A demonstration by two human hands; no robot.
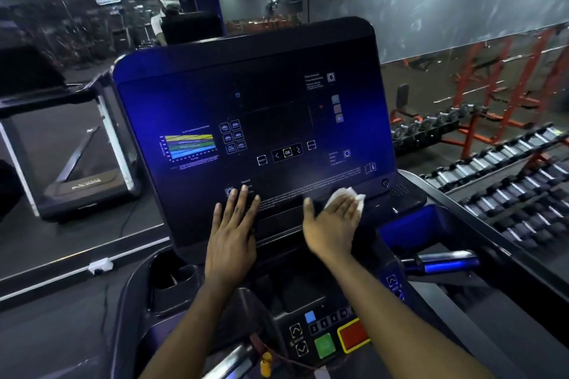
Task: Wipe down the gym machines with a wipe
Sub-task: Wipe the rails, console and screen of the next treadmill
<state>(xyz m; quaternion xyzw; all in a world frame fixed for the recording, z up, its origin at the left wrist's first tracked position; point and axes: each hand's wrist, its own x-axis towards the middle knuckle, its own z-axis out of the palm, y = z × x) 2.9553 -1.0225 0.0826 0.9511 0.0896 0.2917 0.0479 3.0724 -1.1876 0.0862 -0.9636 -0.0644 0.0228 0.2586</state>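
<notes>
1. The wipe (345, 194) lies flat on the lower right edge of the treadmill console (246, 95), its white edge showing past my fingertips.
2. My right hand (334, 221) presses it with straight fingers, not gripping.
3. The panel's long stretch runs leftward from there, where my left hand (234, 224) rests flat, fingers straight.

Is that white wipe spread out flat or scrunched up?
Scrunched up. The wipe shows as a creased wad past the flat fingers of the right hand, which presses it on the console.
</notes>
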